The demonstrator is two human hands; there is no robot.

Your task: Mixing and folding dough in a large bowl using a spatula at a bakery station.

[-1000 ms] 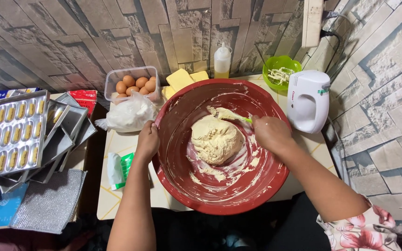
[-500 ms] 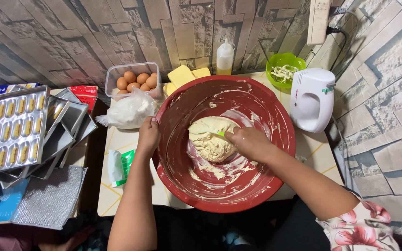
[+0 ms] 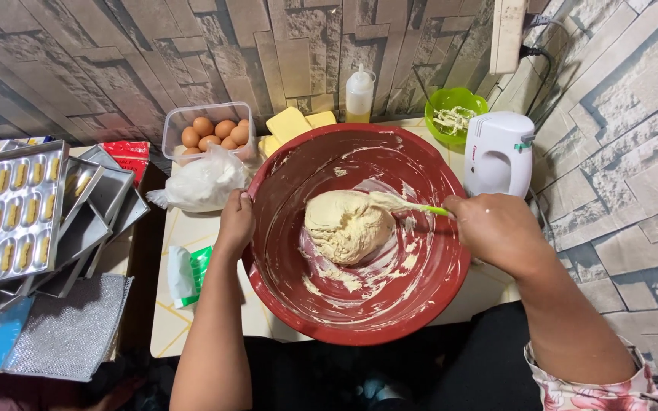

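Observation:
A large red mixing bowl [image 3: 359,320] sits on the small table, smeared inside with batter. A pale lump of dough [image 3: 346,225] lies near its middle. My left hand [image 3: 235,222] grips the bowl's left rim. My right hand [image 3: 496,232] is at the bowl's right rim and holds a green-handled spatula [image 3: 409,205], whose dough-coated blade touches the right side of the lump.
Behind the bowl are a clear tub of eggs [image 3: 207,131], yellow butter blocks [image 3: 291,125], a squeeze bottle [image 3: 359,95], a green bowl [image 3: 457,114] and a white hand mixer [image 3: 496,156]. A white bag [image 3: 203,183] lies left. Filled metal baking moulds [image 3: 9,213] stack at far left.
My right hand has pulled back from the dough to the bowl's right rim, drawing the spatula out along the lump's right side. My left hand keeps its hold on the rim.

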